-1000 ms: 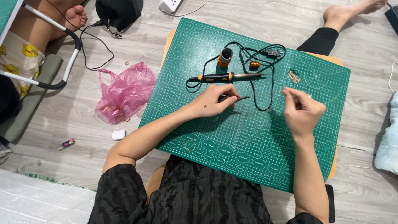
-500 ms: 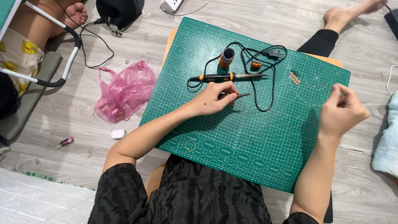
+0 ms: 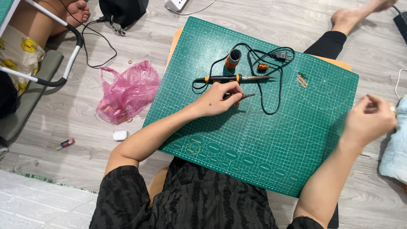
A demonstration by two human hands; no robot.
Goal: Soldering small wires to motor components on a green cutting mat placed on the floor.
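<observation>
Pinched between the fingers of the left hand (image 3: 218, 99) is a thin dark tool (image 3: 242, 96), maybe tweezers; its tip lies low on the green cutting mat (image 3: 254, 140). That hand has not moved since a second ago.

Only one view, from the head, shows all this. Just above the hand lies a soldering iron (image 3: 231, 78) with a black and orange handle, and its black cord (image 3: 271, 63) loops around on the mat. A small orange roll (image 3: 232, 59) stands near it. A tiny orange piece (image 3: 263, 67) and some copper bits (image 3: 302, 80) lie well apart to the right.

The right hand (image 3: 369, 121) has changed the most. A second ago it was over the mat; now it is off the right edge, near a pale blue cloth (image 3: 394, 148). It is blurry and curled, so I cannot tell if it holds anything. It looks like that hand has left the work on the mat for now.

A pink plastic bag (image 3: 125, 91) lies on the floor to the left.
</observation>
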